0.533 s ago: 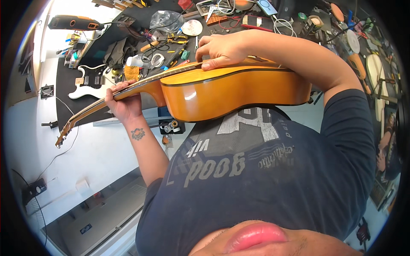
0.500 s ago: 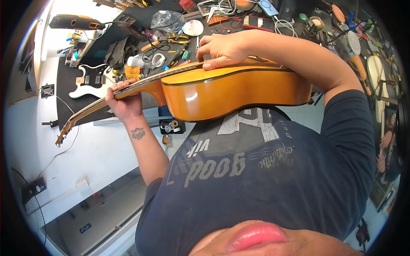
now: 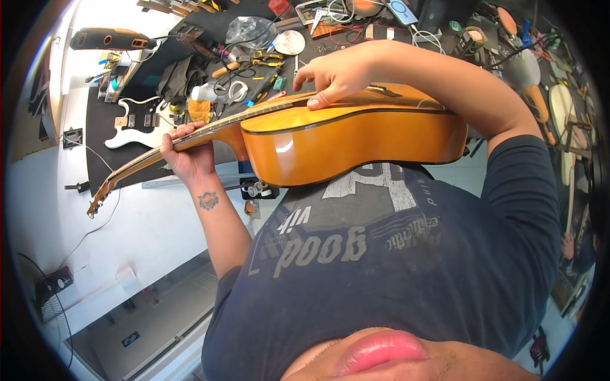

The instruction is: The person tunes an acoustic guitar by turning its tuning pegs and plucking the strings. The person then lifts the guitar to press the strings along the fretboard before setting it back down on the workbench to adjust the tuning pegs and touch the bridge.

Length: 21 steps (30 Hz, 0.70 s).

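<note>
A broad, dark-topped table (image 3: 97,130) is shown beyond the person, its far side cut off by the upper rim and its right part bent and hard to make out. In front of it, a glossy, honey-coloured wooden acoustic guitar (image 3: 356,149) with dark edging is held across the body, its side pressed to a dark blue printed shirt (image 3: 394,279). The guitar's top is seen only at a slant and is partly covered by the right forearm (image 3: 432,73); its neck is directed leftward. A white electric guitar body (image 3: 130,140) with a dark central plate is laid on the table, its right end confused with neighbouring things. The right hand (image 3: 337,76) is half open above the strings, thumb apart from the loosely bent fingers; nothing gripped is seen, and some fingertips are hidden. The left hand (image 3: 190,157) is closed around the neck, its palm being partly concealed. A crumpled clear plastic bag (image 3: 250,33) is placed farther back; its contents cannot be made out. The inside of a white, cylindrical container (image 3: 203,93) is likewise not shown. Yellow-and-black pliers (image 3: 267,61) are scattered nearby, partly overlapped.
</note>
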Each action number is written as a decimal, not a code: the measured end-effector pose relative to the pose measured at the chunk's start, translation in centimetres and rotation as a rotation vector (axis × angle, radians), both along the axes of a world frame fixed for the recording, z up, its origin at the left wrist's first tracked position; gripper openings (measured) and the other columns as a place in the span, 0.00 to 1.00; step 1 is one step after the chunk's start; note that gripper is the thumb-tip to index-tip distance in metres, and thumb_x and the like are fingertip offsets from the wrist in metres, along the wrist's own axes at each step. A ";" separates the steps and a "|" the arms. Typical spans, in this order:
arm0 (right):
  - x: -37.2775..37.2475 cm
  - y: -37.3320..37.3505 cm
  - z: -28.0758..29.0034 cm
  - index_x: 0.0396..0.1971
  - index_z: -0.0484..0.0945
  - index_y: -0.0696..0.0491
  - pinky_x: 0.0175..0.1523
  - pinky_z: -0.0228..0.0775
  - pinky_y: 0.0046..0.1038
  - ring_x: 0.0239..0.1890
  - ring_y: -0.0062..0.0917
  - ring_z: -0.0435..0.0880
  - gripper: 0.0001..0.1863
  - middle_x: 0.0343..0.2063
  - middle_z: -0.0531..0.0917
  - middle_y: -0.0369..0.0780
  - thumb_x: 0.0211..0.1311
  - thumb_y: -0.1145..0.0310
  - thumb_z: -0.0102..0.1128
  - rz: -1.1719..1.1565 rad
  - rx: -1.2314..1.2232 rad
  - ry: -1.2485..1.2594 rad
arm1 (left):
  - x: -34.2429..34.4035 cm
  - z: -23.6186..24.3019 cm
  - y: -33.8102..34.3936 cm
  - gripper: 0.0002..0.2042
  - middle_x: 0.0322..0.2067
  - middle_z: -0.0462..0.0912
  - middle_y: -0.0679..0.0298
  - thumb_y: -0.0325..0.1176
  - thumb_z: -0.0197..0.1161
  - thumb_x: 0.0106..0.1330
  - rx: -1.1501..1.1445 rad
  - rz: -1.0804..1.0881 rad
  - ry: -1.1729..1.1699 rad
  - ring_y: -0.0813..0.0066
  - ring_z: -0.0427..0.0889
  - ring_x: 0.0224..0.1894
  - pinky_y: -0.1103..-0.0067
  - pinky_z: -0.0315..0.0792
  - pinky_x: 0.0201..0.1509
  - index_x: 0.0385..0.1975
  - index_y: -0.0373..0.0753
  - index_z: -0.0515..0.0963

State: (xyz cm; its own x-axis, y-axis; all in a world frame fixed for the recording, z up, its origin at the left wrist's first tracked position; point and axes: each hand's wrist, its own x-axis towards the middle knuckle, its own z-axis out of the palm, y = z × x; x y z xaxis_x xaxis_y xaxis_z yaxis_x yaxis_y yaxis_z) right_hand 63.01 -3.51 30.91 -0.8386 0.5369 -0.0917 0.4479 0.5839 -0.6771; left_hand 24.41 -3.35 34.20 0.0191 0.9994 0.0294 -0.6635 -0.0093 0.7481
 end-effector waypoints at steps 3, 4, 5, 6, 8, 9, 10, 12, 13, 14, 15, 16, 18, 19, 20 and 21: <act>1.3 0.2 0.3 0.34 0.88 0.61 0.61 0.73 0.36 0.52 0.30 0.82 0.19 0.57 0.80 0.45 0.70 0.58 0.62 -0.160 -0.169 0.306 | 0.2 0.1 -0.2 0.12 0.26 0.80 0.63 0.39 0.62 0.69 0.000 -0.005 -0.016 0.68 0.81 0.35 0.61 0.74 0.59 0.24 0.41 0.78; 2.0 1.4 -0.8 0.38 0.88 0.59 0.59 0.73 0.34 0.51 0.27 0.82 0.18 0.55 0.81 0.44 0.70 0.58 0.62 -0.207 -0.246 0.348 | 0.5 0.1 0.0 0.12 0.26 0.80 0.64 0.39 0.62 0.70 -0.002 -0.005 -0.013 0.68 0.81 0.35 0.61 0.74 0.59 0.24 0.42 0.78; 2.9 2.4 -1.7 0.42 0.87 0.58 0.58 0.73 0.31 0.50 0.24 0.83 0.17 0.53 0.83 0.42 0.70 0.58 0.62 -0.254 -0.324 0.389 | 0.7 0.1 0.0 0.12 0.26 0.80 0.64 0.39 0.62 0.70 -0.005 -0.005 -0.011 0.69 0.81 0.35 0.61 0.74 0.59 0.24 0.42 0.78; 3.8 2.6 -1.9 0.49 0.85 0.55 0.57 0.73 0.29 0.49 0.23 0.83 0.18 0.50 0.84 0.40 0.71 0.58 0.62 -0.333 -0.298 0.263 | 0.5 0.0 0.1 0.12 0.26 0.80 0.64 0.39 0.62 0.70 -0.004 -0.004 -0.013 0.69 0.81 0.35 0.61 0.74 0.59 0.24 0.42 0.78; 5.2 2.3 -2.4 0.51 0.84 0.54 0.58 0.73 0.29 0.51 0.24 0.83 0.18 0.50 0.84 0.39 0.71 0.57 0.61 -0.328 -0.278 0.106 | -0.2 -0.4 0.1 0.13 0.26 0.80 0.64 0.39 0.62 0.70 -0.010 -0.019 -0.042 0.69 0.81 0.35 0.61 0.74 0.58 0.23 0.42 0.78; 6.1 1.9 -2.7 0.53 0.83 0.54 0.59 0.73 0.30 0.52 0.24 0.82 0.19 0.51 0.84 0.39 0.72 0.57 0.60 -0.320 -0.261 -0.048 | -0.4 -0.4 -0.2 0.13 0.26 0.80 0.64 0.39 0.62 0.70 -0.012 -0.020 -0.044 0.69 0.81 0.35 0.61 0.74 0.58 0.23 0.42 0.78; 7.2 1.5 -3.6 0.53 0.83 0.54 0.59 0.73 0.30 0.52 0.24 0.82 0.19 0.51 0.84 0.39 0.72 0.57 0.60 -0.324 -0.262 -0.054 | -0.4 -0.5 -0.5 0.12 0.26 0.80 0.64 0.39 0.62 0.69 -0.005 0.006 -0.027 0.69 0.81 0.35 0.61 0.75 0.58 0.23 0.43 0.79; 8.6 0.3 -5.7 0.57 0.82 0.52 0.61 0.73 0.31 0.56 0.25 0.81 0.20 0.53 0.84 0.38 0.74 0.55 0.58 -0.385 -0.510 0.012 | -0.6 -0.7 -0.9 0.12 0.26 0.79 0.65 0.39 0.62 0.69 0.007 0.048 0.003 0.70 0.80 0.35 0.62 0.76 0.56 0.24 0.43 0.79; 9.2 -0.1 -6.3 0.57 0.82 0.52 0.61 0.73 0.31 0.56 0.25 0.81 0.20 0.53 0.84 0.38 0.74 0.55 0.58 -0.388 -0.513 0.007 | -0.6 -0.8 -0.9 0.12 0.26 0.79 0.65 0.39 0.62 0.69 0.003 0.047 -0.002 0.70 0.80 0.35 0.62 0.76 0.56 0.24 0.43 0.79; 9.8 -0.6 -6.8 0.60 0.81 0.50 0.61 0.73 0.33 0.57 0.26 0.80 0.21 0.55 0.83 0.38 0.75 0.55 0.57 -0.433 -0.586 -0.014 | -0.6 -0.8 -1.0 0.12 0.26 0.79 0.65 0.40 0.63 0.69 0.008 0.055 0.027 0.70 0.80 0.35 0.62 0.76 0.56 0.25 0.43 0.79; 10.0 -1.0 -7.2 0.62 0.80 0.49 0.62 0.72 0.34 0.59 0.27 0.80 0.22 0.56 0.83 0.38 0.76 0.54 0.56 -0.478 -0.662 -0.034 | -0.5 -0.8 -1.0 0.12 0.26 0.79 0.66 0.40 0.63 0.69 0.011 0.062 0.058 0.70 0.79 0.35 0.62 0.76 0.56 0.25 0.43 0.78; 10.1 -1.1 -7.6 0.64 0.79 0.48 0.61 0.74 0.34 0.60 0.27 0.79 0.21 0.58 0.81 0.39 0.77 0.57 0.55 -0.483 -0.733 -0.055 | 0.0 -0.6 -1.2 0.11 0.26 0.79 0.67 0.39 0.64 0.68 0.020 0.061 0.066 0.72 0.79 0.35 0.64 0.75 0.57 0.24 0.43 0.77; 10.3 -1.1 -8.1 0.65 0.78 0.48 0.65 0.71 0.40 0.63 0.30 0.78 0.21 0.61 0.80 0.40 0.77 0.59 0.54 -0.475 -0.790 -0.055 | -0.4 -0.6 -1.2 0.11 0.25 0.79 0.67 0.39 0.65 0.68 0.012 0.036 0.027 0.72 0.79 0.36 0.65 0.74 0.58 0.23 0.43 0.77; 10.6 -1.1 -8.3 0.66 0.77 0.48 0.70 0.67 0.45 0.66 0.33 0.76 0.21 0.64 0.78 0.42 0.78 0.61 0.52 -0.462 -0.841 -0.052 | -0.4 -0.6 -1.2 0.11 0.25 0.79 0.68 0.38 0.66 0.67 0.010 0.014 -0.010 0.72 0.79 0.36 0.66 0.73 0.59 0.23 0.43 0.77; 10.8 -1.2 -8.6 0.66 0.77 0.48 0.70 0.67 0.46 0.66 0.33 0.76 0.21 0.63 0.78 0.43 0.77 0.62 0.53 -0.472 -0.846 -0.038 | -0.4 -0.6 -1.3 0.11 0.25 0.78 0.69 0.38 0.67 0.66 0.012 0.010 -0.006 0.73 0.78 0.36 0.67 0.72 0.59 0.23 0.43 0.76; 10.8 -1.3 -8.5 0.66 0.77 0.48 0.70 0.67 0.46 0.66 0.33 0.76 0.21 0.63 0.78 0.43 0.77 0.62 0.53 -0.473 -0.848 -0.039 | -0.3 -0.6 -1.4 0.11 0.25 0.78 0.69 0.38 0.67 0.66 0.009 0.010 -0.007 0.73 0.78 0.36 0.67 0.72 0.59 0.23 0.43 0.76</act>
